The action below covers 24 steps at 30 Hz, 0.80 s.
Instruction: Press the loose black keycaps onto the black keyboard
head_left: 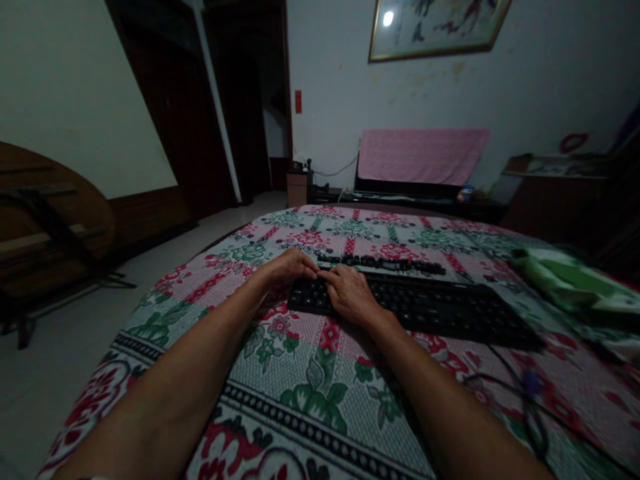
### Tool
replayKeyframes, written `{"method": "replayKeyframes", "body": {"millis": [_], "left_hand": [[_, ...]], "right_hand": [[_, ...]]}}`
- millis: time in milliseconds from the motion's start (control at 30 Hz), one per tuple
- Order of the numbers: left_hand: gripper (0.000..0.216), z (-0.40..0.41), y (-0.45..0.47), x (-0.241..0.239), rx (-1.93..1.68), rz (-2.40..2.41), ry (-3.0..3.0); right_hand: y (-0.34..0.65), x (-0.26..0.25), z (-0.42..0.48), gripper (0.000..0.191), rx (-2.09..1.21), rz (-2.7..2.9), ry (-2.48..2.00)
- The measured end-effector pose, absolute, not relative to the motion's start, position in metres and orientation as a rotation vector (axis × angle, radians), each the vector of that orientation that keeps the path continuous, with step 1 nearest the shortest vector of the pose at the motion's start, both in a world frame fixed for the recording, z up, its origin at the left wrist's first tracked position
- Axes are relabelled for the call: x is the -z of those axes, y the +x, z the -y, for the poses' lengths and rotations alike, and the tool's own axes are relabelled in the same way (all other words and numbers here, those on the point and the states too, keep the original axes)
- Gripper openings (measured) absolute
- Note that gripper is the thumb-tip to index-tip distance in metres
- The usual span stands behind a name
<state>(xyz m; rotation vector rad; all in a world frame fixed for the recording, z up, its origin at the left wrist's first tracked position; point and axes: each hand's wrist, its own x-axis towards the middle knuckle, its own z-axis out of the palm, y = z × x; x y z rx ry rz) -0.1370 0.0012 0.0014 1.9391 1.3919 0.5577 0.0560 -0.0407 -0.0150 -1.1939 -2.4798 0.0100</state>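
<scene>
A black computer keyboard [440,303] lies at a slant across the patterned tablecloth. Over its far left corner, my left hand [290,267] has its fingers bent and pressed together. My right hand [350,292] rests across the keyboard's left part, thumb and fingers closed, its tips meeting those of my left hand. Whatever sits between the fingertips is too small or hidden to make out. Just beyond the keyboard runs a row of small black pieces [385,263] that look like loose keycaps. My right hand covers some of the keys.
The keyboard's black cable [505,380] loops over the tablecloth [300,373] at right, near my right forearm. A green and white packet or box [575,280] lies on the right side. Past the table, a pink cloth [420,157] covers something flat and upright.
</scene>
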Motion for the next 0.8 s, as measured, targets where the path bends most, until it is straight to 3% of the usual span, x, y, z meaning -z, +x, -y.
{"method": "replayKeyframes", "body": {"millis": [800], "left_hand": [[0.024, -0.0032, -0.139, -0.0016, -0.604, -1.372, 1.818]], "right_hand": [[0.0564, 0.0177, 0.0397, 0.037, -0.009, 2.475, -1.172]]}}
